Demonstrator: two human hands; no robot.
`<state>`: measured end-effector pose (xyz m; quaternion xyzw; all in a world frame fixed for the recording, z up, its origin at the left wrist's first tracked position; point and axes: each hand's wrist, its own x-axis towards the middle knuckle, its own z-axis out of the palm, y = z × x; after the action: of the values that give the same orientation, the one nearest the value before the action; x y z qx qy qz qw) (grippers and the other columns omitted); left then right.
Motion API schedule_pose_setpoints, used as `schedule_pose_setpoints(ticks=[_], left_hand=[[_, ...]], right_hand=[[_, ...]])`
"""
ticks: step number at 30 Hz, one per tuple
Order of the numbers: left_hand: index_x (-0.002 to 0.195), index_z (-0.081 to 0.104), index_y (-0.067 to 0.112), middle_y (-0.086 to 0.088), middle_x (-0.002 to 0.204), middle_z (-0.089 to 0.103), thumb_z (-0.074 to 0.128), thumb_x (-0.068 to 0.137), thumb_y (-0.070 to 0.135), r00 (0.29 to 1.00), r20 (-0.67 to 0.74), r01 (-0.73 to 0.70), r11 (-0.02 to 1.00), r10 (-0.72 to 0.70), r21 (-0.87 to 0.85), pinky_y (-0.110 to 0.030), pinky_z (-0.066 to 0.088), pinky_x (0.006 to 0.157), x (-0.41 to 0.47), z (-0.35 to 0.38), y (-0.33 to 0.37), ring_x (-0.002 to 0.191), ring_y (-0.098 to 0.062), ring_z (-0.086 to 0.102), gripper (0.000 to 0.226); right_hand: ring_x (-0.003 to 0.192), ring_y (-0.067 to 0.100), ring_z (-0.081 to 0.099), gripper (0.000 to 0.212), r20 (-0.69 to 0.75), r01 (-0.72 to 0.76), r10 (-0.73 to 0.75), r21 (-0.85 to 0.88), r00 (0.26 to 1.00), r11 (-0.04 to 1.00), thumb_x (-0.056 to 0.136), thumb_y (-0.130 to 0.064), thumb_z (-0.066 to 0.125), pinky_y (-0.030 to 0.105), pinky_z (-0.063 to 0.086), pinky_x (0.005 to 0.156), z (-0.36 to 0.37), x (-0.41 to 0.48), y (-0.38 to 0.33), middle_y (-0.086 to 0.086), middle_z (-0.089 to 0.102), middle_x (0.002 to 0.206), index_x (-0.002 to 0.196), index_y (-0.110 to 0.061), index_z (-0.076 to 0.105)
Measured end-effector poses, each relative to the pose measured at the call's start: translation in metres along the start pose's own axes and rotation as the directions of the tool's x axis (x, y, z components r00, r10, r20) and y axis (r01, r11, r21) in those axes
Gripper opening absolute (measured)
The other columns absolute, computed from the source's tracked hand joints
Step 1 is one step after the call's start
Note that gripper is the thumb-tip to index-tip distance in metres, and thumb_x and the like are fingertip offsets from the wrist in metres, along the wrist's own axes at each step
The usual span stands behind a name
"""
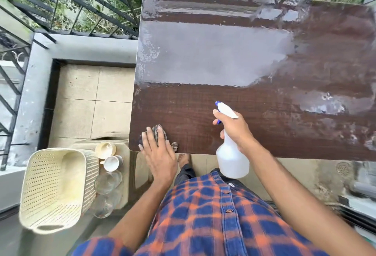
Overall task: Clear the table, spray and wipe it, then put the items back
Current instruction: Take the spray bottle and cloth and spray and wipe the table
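The dark brown table point(203, 109) is bare, with wet, shiny patches across its middle and far side. My left hand point(158, 154) lies flat on a striped cloth point(159, 131) at the table's near left corner. My right hand point(234, 129) grips a white spray bottle point(232, 160) by its neck, a finger on the blue trigger, the nozzle pointing up and left over the table's near part. To the left, on a plastic stool, stand a cream basket point(55, 190), two cups point(110, 158) and glass bowls point(107, 182).
A black metal railing point(91, 7) runs along the left and far sides, with greenery beyond. The balcony floor point(81, 103) is tiled. A floor drain point(342, 168) lies at the right, below the table's edge. My bare foot point(183, 159) shows under the table's near edge.
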<state>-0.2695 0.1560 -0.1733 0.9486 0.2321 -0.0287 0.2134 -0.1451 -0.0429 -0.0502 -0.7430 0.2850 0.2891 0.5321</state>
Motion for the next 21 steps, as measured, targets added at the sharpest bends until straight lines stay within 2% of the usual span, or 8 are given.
schedule_pose_setpoints(ticks=[2, 4, 6, 9, 12, 16, 18, 21], left_hand=[[0.151, 0.041, 0.018, -0.014, 0.16, 0.03, 0.041, 0.099, 0.027, 0.988, 0.059, -0.143, 0.989, 0.141, 0.03, -0.058, 0.021, 0.117, -0.01, 0.01, 0.023, 0.148, -0.036, 0.024, 0.053], [0.15, 0.042, 0.02, -0.012, 0.16, 0.033, 0.045, 0.098, 0.026, 0.955, 0.102, -0.285, 0.958, 0.28, 0.039, -0.057, 0.021, 0.118, -0.014, 0.019, 0.046, 0.148, -0.034, 0.026, 0.053], [0.15, 0.043, 0.02, -0.011, 0.159, 0.034, 0.046, 0.097, 0.025, 0.916, 0.144, -0.383, 0.923, 0.374, 0.043, -0.057, 0.021, 0.118, -0.016, 0.025, 0.064, 0.148, -0.032, 0.026, 0.053], [0.15, 0.042, 0.019, -0.011, 0.16, 0.033, 0.045, 0.098, 0.025, 0.862, 0.188, -0.487, 0.872, 0.471, 0.045, -0.057, 0.021, 0.118, -0.018, 0.037, 0.088, 0.149, -0.033, 0.025, 0.053], [0.152, 0.039, 0.019, -0.01, 0.162, 0.029, 0.043, 0.1, 0.025, 0.826, 0.233, -0.537, 0.842, 0.513, 0.051, -0.057, 0.019, 0.119, -0.024, 0.049, 0.113, 0.15, -0.033, 0.021, 0.053], [0.152, 0.039, 0.019, -0.011, 0.161, 0.03, 0.042, 0.1, 0.025, 0.818, 0.242, -0.55, 0.833, 0.522, 0.059, -0.058, 0.02, 0.119, -0.036, 0.064, 0.149, 0.15, -0.034, 0.021, 0.053], [0.151, 0.04, 0.019, -0.011, 0.161, 0.031, 0.042, 0.099, 0.025, 0.829, 0.233, -0.535, 0.842, 0.508, 0.071, -0.059, 0.021, 0.118, -0.045, 0.075, 0.169, 0.149, -0.034, 0.023, 0.053], [0.149, 0.044, 0.02, -0.011, 0.159, 0.034, 0.045, 0.097, 0.025, 0.885, 0.18, -0.45, 0.888, 0.43, 0.096, -0.059, 0.021, 0.117, -0.058, 0.091, 0.198, 0.148, -0.034, 0.026, 0.053]], right_hand=[[0.044, 0.015, 0.048, 0.039, -0.014, -0.008, 0.008, 0.012, 1.0, 1.0, 0.095, -0.045, 0.065, 0.024, 0.048, 0.057, -0.009, 0.001, 0.005, 0.006, 0.075, 0.109, 0.128, -0.023, 0.066], [0.043, 0.015, 0.048, 0.039, -0.045, -0.015, 0.015, 0.002, 0.999, 1.0, 0.095, -0.046, 0.065, 0.022, 0.048, 0.055, -0.021, 0.001, 0.009, 0.004, 0.075, 0.108, 0.124, -0.019, 0.068], [0.042, 0.015, 0.047, 0.035, -0.072, -0.01, 0.012, 0.02, 0.997, 1.0, 0.095, -0.044, 0.065, 0.023, 0.048, 0.055, -0.035, -0.002, 0.014, 0.006, 0.074, 0.109, 0.119, -0.019, 0.069], [0.045, 0.018, 0.047, 0.031, -0.114, -0.009, 0.018, 0.079, 0.993, 0.997, 0.097, -0.042, 0.065, 0.027, 0.046, 0.057, -0.06, -0.005, 0.026, 0.009, 0.074, 0.109, 0.123, -0.025, 0.065], [0.044, 0.018, 0.047, 0.033, -0.151, -0.023, 0.04, 0.111, 0.988, 0.994, 0.097, -0.042, 0.064, 0.026, 0.045, 0.055, -0.087, -0.008, 0.043, 0.009, 0.074, 0.108, 0.125, -0.025, 0.065], [0.044, 0.02, 0.047, 0.021, -0.16, -0.03, 0.055, 0.151, 0.986, 0.988, 0.096, -0.04, 0.066, 0.028, 0.043, 0.056, -0.121, -0.011, 0.07, 0.009, 0.073, 0.098, 0.113, -0.028, 0.067], [0.042, 0.019, 0.046, 0.018, -0.152, -0.036, 0.063, 0.175, 0.986, 0.984, 0.096, -0.038, 0.067, 0.028, 0.043, 0.054, -0.141, -0.011, 0.082, 0.004, 0.071, 0.092, 0.111, -0.029, 0.067], [0.038, 0.014, 0.045, 0.021, -0.145, -0.048, 0.068, 0.139, 0.987, 0.989, 0.095, -0.036, 0.068, 0.022, 0.042, 0.047, -0.174, -0.006, 0.1, 0.003, 0.071, 0.089, 0.109, -0.021, 0.072]])
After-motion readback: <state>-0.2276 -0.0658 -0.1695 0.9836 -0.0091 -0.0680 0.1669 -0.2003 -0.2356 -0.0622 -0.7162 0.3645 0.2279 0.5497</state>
